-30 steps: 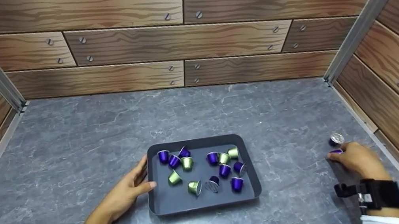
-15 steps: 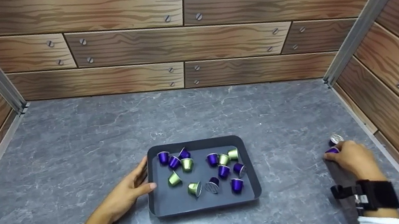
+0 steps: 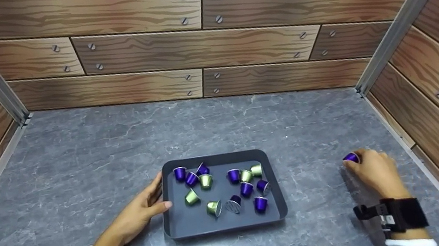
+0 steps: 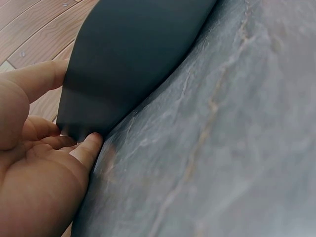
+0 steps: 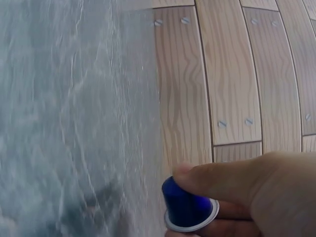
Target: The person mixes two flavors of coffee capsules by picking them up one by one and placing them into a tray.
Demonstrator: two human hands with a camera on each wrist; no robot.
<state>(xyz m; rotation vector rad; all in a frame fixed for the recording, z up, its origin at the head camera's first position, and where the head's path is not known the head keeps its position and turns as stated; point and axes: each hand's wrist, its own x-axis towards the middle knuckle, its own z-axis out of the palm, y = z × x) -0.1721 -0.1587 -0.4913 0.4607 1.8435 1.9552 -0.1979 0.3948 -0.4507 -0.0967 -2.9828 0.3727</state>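
Note:
A dark grey tray (image 3: 226, 224) holds several purple and green coffee capsules, such as a green capsule (image 3: 214, 208) near its front and a purple capsule (image 3: 261, 204) at front right. My left hand (image 3: 139, 215) grips the tray's left wall, thumb over the rim and fingers against the outside. In the left wrist view, fingertips touch the tray wall (image 4: 128, 54) close to the tabletop. Well right of the tray, my right hand (image 3: 374, 171) pinches a purple coffee capsule (image 5: 185, 205) between thumb and fingers. Whether another capsule is behind or inside this hand, I cannot tell.
A grey marbled tabletop (image 3: 116, 139) extends around the tray. Wood-patterned panels (image 3: 145, 46) close it in at the back and both sides, with metal posts (image 3: 400, 15) at the corners. The right panel (image 3: 437, 137) stands near my right hand.
My right hand has moved left and slightly away from me with the purple capsule. The silver-lidded capsule beside it no longer shows. My left hand and the tray stay put.

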